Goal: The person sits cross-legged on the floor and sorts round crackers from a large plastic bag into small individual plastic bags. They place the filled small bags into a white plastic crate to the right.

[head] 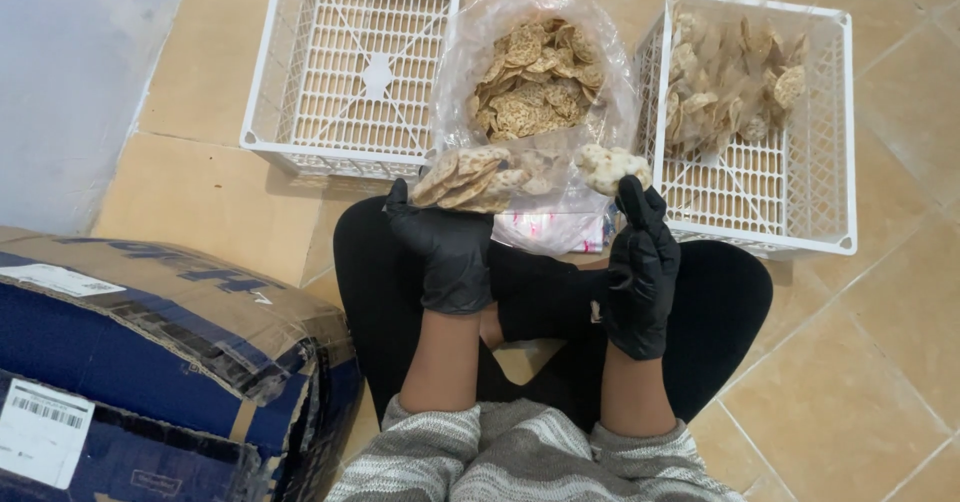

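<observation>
Soft, even daylight fills the scene, brightest on the pale wall (70, 72) at far left, and shadows are faint and diffuse. The clear plastic bag (535, 72) in the far middle shows mild glare. Focus is sharp throughout, with slight wide-angle bending near the edges.

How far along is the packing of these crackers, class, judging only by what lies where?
Done: the right crate already holds several filled clear packets. In hand: the left hand holds a stack of round crackers, the right hand a smaller bunch. Left: the big open bag is full of loose crackers, and the left crate holds nothing.
</observation>
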